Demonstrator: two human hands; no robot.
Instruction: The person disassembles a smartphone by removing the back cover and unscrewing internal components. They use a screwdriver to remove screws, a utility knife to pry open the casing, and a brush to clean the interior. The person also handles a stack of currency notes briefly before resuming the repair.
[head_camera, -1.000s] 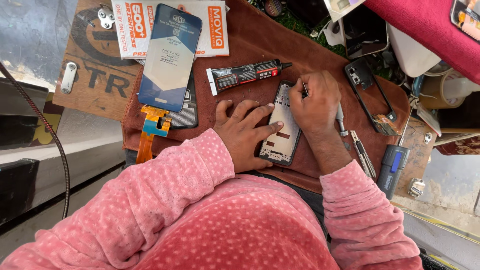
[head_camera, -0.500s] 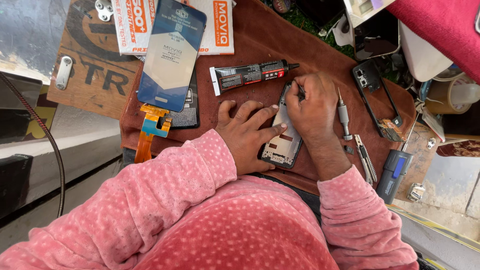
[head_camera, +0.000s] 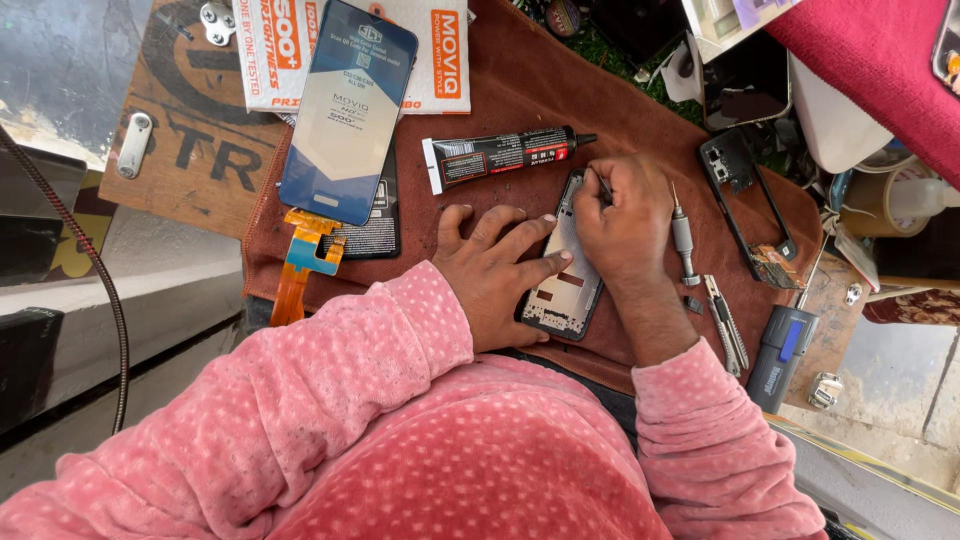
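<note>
Phone frame (head_camera: 562, 290) lay on the brown cloth (head_camera: 520, 90) over the worktop, pinned flat by the open left hand (head_camera: 492, 268), while the right hand (head_camera: 625, 215) was closed around a thin tool at its upper edge, below the black glue tube (head_camera: 505, 155).

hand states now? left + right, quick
Left hand: open, fingers spread, pressing down on the phone frame.
Right hand: closed, pinching a thin tool at the frame's top edge.
</note>
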